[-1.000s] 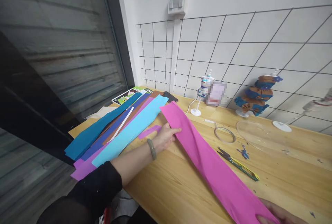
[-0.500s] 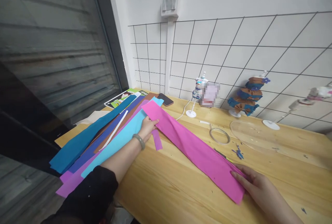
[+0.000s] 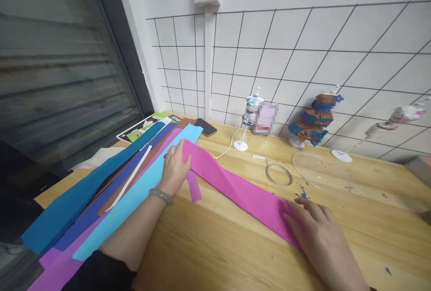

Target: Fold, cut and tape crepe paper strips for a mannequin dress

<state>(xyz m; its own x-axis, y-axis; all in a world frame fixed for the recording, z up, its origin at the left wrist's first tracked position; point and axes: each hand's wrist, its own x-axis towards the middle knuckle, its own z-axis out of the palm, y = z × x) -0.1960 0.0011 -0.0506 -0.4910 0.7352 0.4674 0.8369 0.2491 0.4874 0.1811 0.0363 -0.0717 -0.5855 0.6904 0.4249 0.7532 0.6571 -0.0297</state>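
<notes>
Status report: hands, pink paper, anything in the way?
Left hand and right hand flat on pink paper. Purple strip beside it.

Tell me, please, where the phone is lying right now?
The phone lies at the desk's far left by the grid wall, just beyond the light blue paper strip.

No text can be read.

Magenta paper strip [image 3: 235, 187]; light blue strip [image 3: 141, 192], dark blue strip [image 3: 101, 201], teal strip [image 3: 84, 192], brown strip [image 3: 134, 165], thin white strip [image 3: 129, 178], small purple scrap [image 3: 194, 186]; light wood table [image 3: 218, 246]; black-grid white wall [image 3: 303, 48]; green bracelet [image 3: 161, 196]
</notes>
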